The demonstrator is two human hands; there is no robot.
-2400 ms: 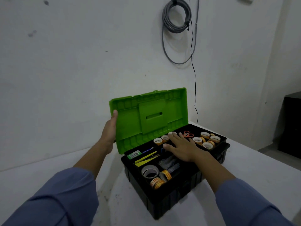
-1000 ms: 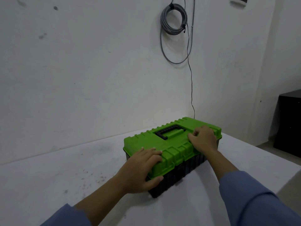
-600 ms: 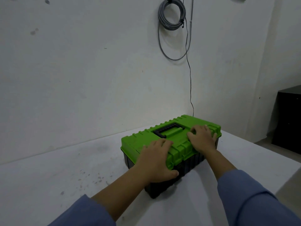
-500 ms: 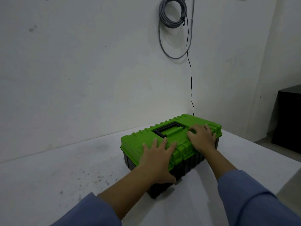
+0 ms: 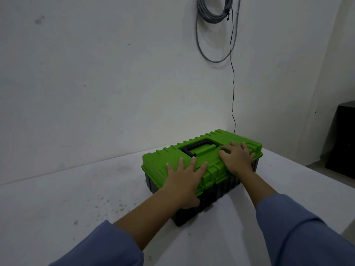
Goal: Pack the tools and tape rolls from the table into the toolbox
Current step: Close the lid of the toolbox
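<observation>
To the left of the hands the white table is showing nothing but scuffs and small dark specks; I am seeing no tool and no tape roll lying out there. The left hand is lying flat and spread, palm down, on the near left part of the green lid, its thumb hanging down over the near edge against the black base; it is gripping nothing. Just beyond its fingertips, and between the two hands, the black carry handle is lying folded in its recess, untouched. The right hand is pressing on the right end of the lid, fingers spread and slightly curled, also holding nothing. Both hands are resting on the toolbox, which is sitting shut on the table directly under them, angled with one corner towards the person. To the right of the hands the table is again looking bare, as far as its edge.

Judging from this, the packing itself is looking finished: everything seems to be inside and the lid is down. What may be remaining is fastening the latches on the near side, which I cannot make out, the left hand and the shadow hiding that face.
</observation>
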